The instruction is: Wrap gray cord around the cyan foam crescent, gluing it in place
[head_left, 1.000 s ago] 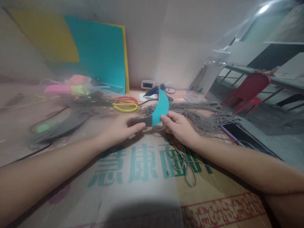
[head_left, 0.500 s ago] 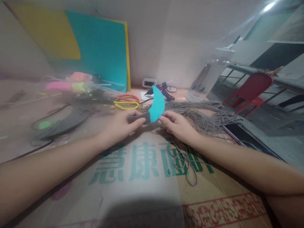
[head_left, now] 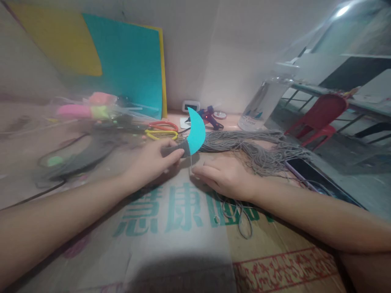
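- Your left hand (head_left: pixel 165 158) is closed on the lower, cord-wrapped end of a turquoise crescent (head_left: pixel 198 130), thumb in front and fingers behind.
- The crescent stands up out of that grip on its right side, its bare part curving upward to a point; dark grey wrapping (head_left: pixel 185 146) covers the end by your thumb.
- Your right hand (head_left: pixel 224 173) is just right of the left grip and a little lower, fingers curled in, thumb and forefinger pinched on a thin grey strand (head_left: pixel 191 160) that runs up to the crescent where the wrapping ends.
- Below your right hand, loose loops of cord (head_left: pixel 246 221) lie on the printed cardboard (head_left: pixel 183 248).
- Beyond your right hand spreads a heap of grey cord (head_left: pixel 262 152), with a phone (head_left: pixel 317 179) at its right.
- Just past your left hand are scissors (head_left: pixel 161 131) with red and yellow handles.
- Behind the crescent sit a glue gun (head_left: pixel 210 118), showing a small red light, and a white digital clock (head_left: pixel 191 101), partly covered by the crescent's tip.
- Farther beyond your right hand stands a clear bottle (head_left: pixel 259 106).
- Beyond your left hand, a turquoise sheet (head_left: pixel 131 69) leans on the wall.
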Motion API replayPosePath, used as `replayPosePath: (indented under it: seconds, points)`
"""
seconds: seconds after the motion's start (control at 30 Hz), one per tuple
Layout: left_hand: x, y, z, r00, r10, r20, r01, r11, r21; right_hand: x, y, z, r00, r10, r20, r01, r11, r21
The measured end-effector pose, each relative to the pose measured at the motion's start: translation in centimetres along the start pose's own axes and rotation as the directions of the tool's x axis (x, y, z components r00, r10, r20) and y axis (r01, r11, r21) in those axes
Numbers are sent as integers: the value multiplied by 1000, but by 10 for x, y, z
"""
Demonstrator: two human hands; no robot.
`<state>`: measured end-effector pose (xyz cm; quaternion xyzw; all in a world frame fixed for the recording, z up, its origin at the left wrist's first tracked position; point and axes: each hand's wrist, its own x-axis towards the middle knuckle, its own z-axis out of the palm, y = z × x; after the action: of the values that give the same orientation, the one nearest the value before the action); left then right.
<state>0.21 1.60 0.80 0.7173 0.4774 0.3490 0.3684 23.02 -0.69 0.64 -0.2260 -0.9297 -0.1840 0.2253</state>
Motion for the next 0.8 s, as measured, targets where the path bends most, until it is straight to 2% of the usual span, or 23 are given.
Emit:
replayPosePath:
  seconds: [0.17, 0.27, 0.37, 0.47, 0.6, 0.8]
  points:
    - [-3, 6, 1, 997, 69, 35, -74, 983, 168, -2, 2, 0, 996, -48, -70, 50, 999, 16]
    - [-3, 7, 2, 987, 127, 95, -145, 964, 221, -2, 4, -3, 996, 5, -87, 1, 998, 67]
    - [-2, 5, 2, 979, 139, 150, -172, 956, 237, -1, 8, -5, 990, 80, -114, -75, 996, 46]
    - [-1, 3, 2, 973, 105, 207, -142, 975, 173, 1, 12, -8, 985, 96, -146, -102, 994, -39]
    - [0, 2, 2, 960, 22, 281, -37, 998, 49, 6, 19, -13, 981, 90, -171, -113, 985, -132]
    - [-1, 0, 5, 938, -78, 338, 88, 996, -14, 7, 17, -20, 987, 55, -148, -78, 985, -154]
